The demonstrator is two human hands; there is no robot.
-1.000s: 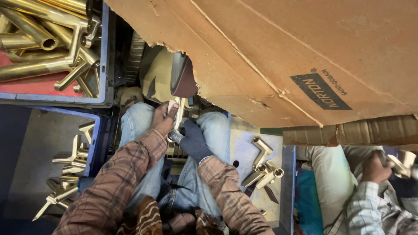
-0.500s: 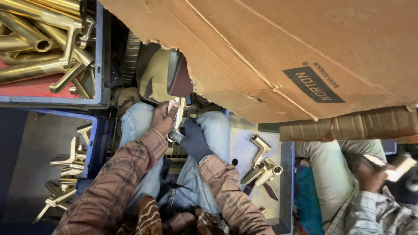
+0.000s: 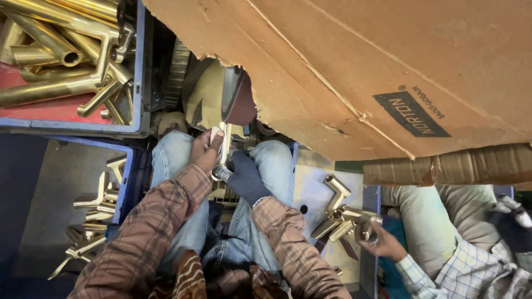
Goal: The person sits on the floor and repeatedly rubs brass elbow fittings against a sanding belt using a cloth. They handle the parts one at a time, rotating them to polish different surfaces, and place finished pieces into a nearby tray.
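Here, the work sits mid-batch, judging from the crates. The person presses a brass fitting (image 3: 223, 145) up against the dark abrasive wheel (image 3: 239, 99) of a grinding machine that stands between the knees, half hidden under a big sheet of cardboard (image 3: 354, 61). A blue crate (image 3: 138, 72) at upper left is heaped with long brass tubes and bends, and a second blue crate (image 3: 126, 171) below it holds a smaller scatter of angled brass pieces (image 3: 94, 210); which pile is finished I cannot tell. A few more brass elbows (image 3: 338, 213) lie on a pale tray to the right.

The left hand (image 3: 204, 150), bare, is closed around the upper part of the fitting, thumb along its side, wrist bent upward toward the wheel. The right hand (image 3: 246, 176), in a dark glove, grips the lower end of the same fitting from below, fingers wrapped tight. Both forearms, in brown plaid sleeves, run up over the denim-clad thighs and meet at the piece.

At lower right a co-worker's hand (image 3: 382, 241) holds a small metal part beside the elbows.
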